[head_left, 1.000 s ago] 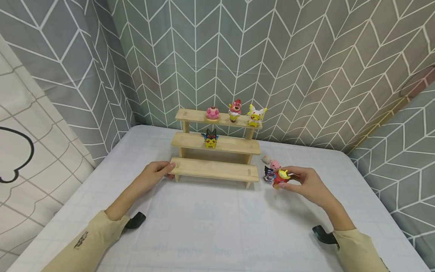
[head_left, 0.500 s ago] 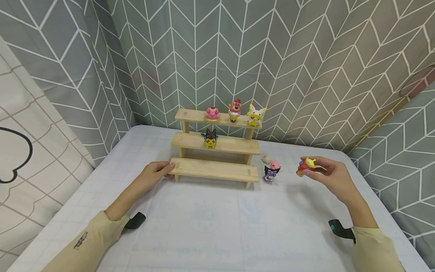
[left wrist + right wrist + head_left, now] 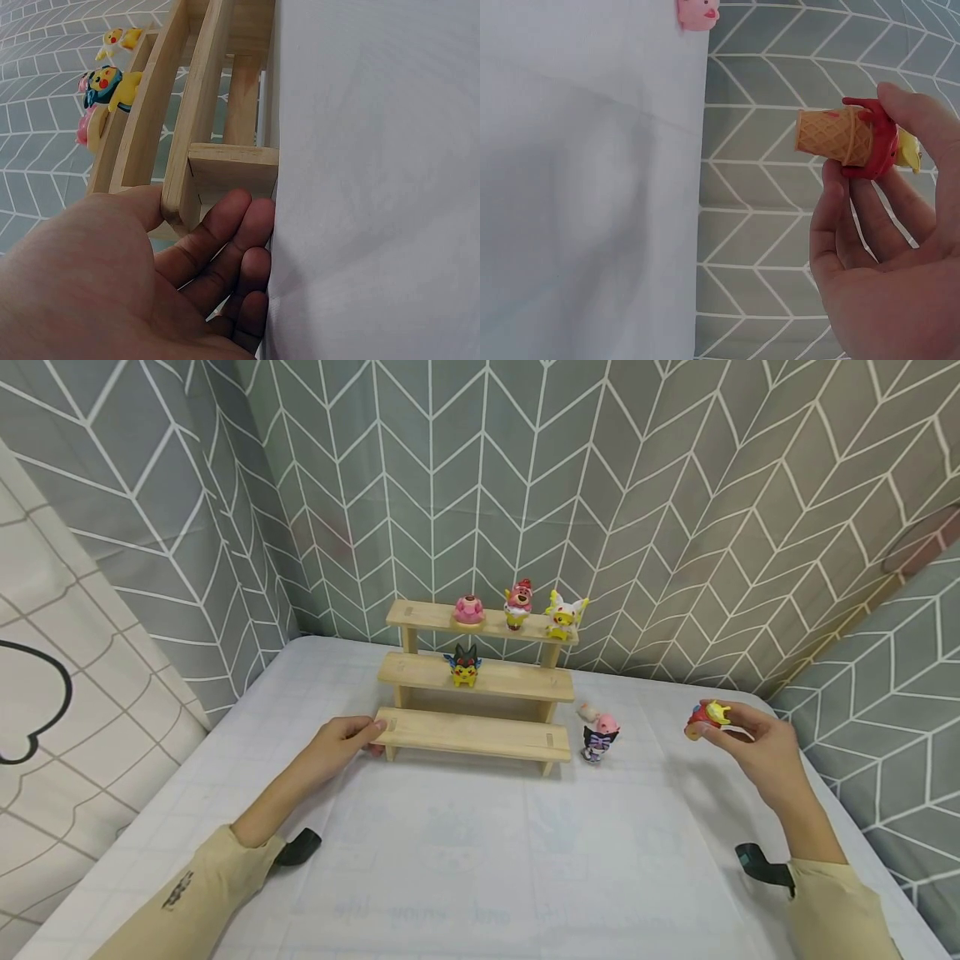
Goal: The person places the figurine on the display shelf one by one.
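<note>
My left hand (image 3: 335,753) grips the left end of the lowest board of a three-step wooden display shelf (image 3: 472,732). In the left wrist view its thumb lies on the board's edge (image 3: 182,180), with curled fingers (image 3: 225,214) below. To the right, my right hand (image 3: 768,756) pinches a toy ice cream cone figurine (image 3: 700,718) above the table. The right wrist view shows its waffle-patterned cone (image 3: 829,135), red melted-looking collar and a yellow part half hidden by the hand. The cone's narrow end points away from the palm.
On the top step stand a pink figurine (image 3: 469,610), a red-hatted bear figurine (image 3: 518,604) and a white-and-yellow one (image 3: 564,615). A black-eared yellow figurine (image 3: 465,667) is on the middle step. Right of the shelf, a dark-and-purple figurine (image 3: 597,743) stands before a pink one (image 3: 607,723).
My right hand has carried the cone figurine rightward, away from the small group beside the shelf, revealing the dark-and-purple figurine more fully. The left hand has kept its place.
</note>
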Demonstrator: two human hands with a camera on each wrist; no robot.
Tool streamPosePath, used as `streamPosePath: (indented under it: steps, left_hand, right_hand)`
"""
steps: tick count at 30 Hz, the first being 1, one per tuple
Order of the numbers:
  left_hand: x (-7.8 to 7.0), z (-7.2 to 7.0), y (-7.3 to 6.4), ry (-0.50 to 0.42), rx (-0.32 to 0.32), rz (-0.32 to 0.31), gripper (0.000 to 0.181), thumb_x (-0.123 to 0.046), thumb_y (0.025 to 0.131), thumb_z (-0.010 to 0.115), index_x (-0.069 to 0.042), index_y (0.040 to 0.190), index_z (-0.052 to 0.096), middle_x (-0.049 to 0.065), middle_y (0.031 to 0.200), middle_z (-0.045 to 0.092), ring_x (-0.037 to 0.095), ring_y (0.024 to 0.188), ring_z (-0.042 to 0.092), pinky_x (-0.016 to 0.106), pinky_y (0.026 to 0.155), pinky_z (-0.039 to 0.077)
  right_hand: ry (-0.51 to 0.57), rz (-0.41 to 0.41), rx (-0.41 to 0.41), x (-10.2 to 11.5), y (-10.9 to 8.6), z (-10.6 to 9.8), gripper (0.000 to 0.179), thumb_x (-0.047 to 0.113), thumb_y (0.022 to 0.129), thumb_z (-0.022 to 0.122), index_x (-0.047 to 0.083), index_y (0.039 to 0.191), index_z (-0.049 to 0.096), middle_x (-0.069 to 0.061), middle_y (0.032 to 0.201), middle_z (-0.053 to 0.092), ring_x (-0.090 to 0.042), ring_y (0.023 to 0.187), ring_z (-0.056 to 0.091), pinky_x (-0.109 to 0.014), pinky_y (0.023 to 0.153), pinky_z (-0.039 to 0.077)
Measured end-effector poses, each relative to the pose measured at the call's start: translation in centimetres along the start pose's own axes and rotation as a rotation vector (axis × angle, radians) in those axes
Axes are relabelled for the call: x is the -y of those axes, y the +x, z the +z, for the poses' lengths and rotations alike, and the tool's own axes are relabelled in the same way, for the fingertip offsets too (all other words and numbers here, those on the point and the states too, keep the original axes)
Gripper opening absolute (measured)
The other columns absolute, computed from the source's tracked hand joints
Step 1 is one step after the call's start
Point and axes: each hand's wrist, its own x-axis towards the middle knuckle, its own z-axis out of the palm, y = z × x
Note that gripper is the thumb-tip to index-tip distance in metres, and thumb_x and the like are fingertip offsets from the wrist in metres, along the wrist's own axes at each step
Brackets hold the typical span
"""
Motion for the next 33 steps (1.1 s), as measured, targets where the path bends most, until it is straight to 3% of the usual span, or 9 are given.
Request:
streamPosePath:
  steps: [12,14,20,33]
  left_hand:
    - [-0.4,0.4,0.0,0.003,0.008,0.009,0.042,-0.04,0.111,0.054,-0.005,0.099,0.074,0.007,0.095,0.072,0.022,0.096,0.055,0.034,0.086,0.04]
    - [-0.8,0.4,-0.1,0.0,0.011,0.0,0.04,-0.037,0.112,0.054,-0.003,0.102,0.074,0.009,0.096,0.073,0.023,0.097,0.057,0.035,0.088,0.041]
    - [0.1,0.1,0.1,0.01,0.011,-0.009,0.042,-0.039,0.112,0.052,-0.002,0.114,0.073,0.007,0.098,0.075,0.02,0.1,0.061,0.038,0.096,0.043]
    - [0.1,0.0,0.0,0.029,0.005,-0.002,0.046,-0.045,0.111,0.053,-0.004,0.113,0.074,0.006,0.097,0.076,0.019,0.101,0.061,0.037,0.096,0.042]
  right_hand:
    - [-0.02,-0.013,0.001,1.6,-0.8,-0.1,0.054,0.029,0.097,0.08,0.003,0.14,0.062,0.027,0.113,0.059,0.013,0.091,0.065,-0.007,0.078,0.049]
    - [-0.008,-0.02,-0.005,2.1,-0.7,0.1,0.053,0.028,0.097,0.08,0.003,0.141,0.062,0.024,0.116,0.059,0.012,0.093,0.066,-0.006,0.079,0.049]
    - [0.011,-0.042,-0.015,3.7,-0.4,1.2,0.054,0.028,0.096,0.08,0.001,0.14,0.062,0.02,0.118,0.058,0.009,0.092,0.066,-0.008,0.08,0.05]
    - [0.071,-0.068,0.009,6.0,0.5,3.3,0.053,0.025,0.096,0.081,-0.001,0.139,0.063,0.016,0.115,0.062,0.005,0.092,0.068,-0.01,0.081,0.052]
